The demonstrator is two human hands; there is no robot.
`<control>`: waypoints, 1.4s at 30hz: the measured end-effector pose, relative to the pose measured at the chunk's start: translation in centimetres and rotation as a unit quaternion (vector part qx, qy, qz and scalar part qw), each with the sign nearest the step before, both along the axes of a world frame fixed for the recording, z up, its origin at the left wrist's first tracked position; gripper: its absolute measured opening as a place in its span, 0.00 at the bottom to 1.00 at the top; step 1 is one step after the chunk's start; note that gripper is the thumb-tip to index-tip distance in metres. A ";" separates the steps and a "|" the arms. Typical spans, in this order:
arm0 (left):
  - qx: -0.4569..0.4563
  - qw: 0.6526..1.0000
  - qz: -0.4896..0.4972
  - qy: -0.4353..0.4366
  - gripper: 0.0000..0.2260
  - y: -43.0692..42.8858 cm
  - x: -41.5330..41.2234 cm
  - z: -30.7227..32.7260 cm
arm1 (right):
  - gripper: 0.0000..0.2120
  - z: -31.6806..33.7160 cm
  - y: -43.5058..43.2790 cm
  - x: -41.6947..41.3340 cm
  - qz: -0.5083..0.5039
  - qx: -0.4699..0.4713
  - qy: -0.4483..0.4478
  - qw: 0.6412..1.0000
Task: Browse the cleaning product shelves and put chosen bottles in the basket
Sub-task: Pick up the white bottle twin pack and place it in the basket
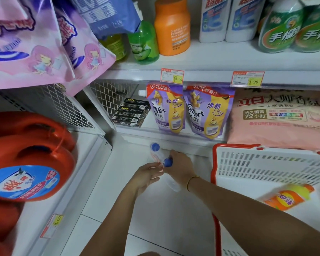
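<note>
Below white shelves [211, 60] — right hand [181, 166] curls round a blue-capped bottle [167, 162], left hand [147, 175] touching it, grip unclear.

The upper shelf [207, 58] is carrying an orange jar [172, 26], a green bottle [145, 43] and white bottles [213, 19] standing upright in a row. The shelf below [135, 131] is holding stacked black boxes [131, 113], two purple pouches [166, 109] leaning upright and a pink bag [277, 117] — while the low side shelf [87, 163] on the left is bearing red jugs [31, 163], one showing a blue label.
</note>
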State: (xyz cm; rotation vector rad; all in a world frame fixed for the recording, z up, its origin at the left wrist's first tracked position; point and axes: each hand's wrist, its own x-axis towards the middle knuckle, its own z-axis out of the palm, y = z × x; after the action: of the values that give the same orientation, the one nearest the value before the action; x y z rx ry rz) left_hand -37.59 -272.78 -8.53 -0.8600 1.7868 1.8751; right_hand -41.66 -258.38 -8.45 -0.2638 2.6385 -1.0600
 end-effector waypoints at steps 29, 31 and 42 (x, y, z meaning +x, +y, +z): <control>-0.198 0.826 -0.005 0.528 0.27 6.9 -8.5 26.3 | 0.16 36.2 18.0 -6.7 0.162 -0.084 0.392 0.901; -0.227 0.794 -0.004 0.563 0.27 8.0 -10.1 28.0 | 0.18 36.2 19.1 -7.1 0.128 -0.091 0.446 0.881; -0.237 0.780 -0.049 0.577 0.31 11.3 -18.7 30.2 | 0.26 31.8 21.8 -12.2 -0.070 -0.168 0.413 0.893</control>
State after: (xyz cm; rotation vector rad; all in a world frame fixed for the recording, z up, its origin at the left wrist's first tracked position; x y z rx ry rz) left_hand -56.30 -261.51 21.72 0.4922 2.9861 2.0353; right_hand -53.89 -236.62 23.36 -0.7548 3.1983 -1.7691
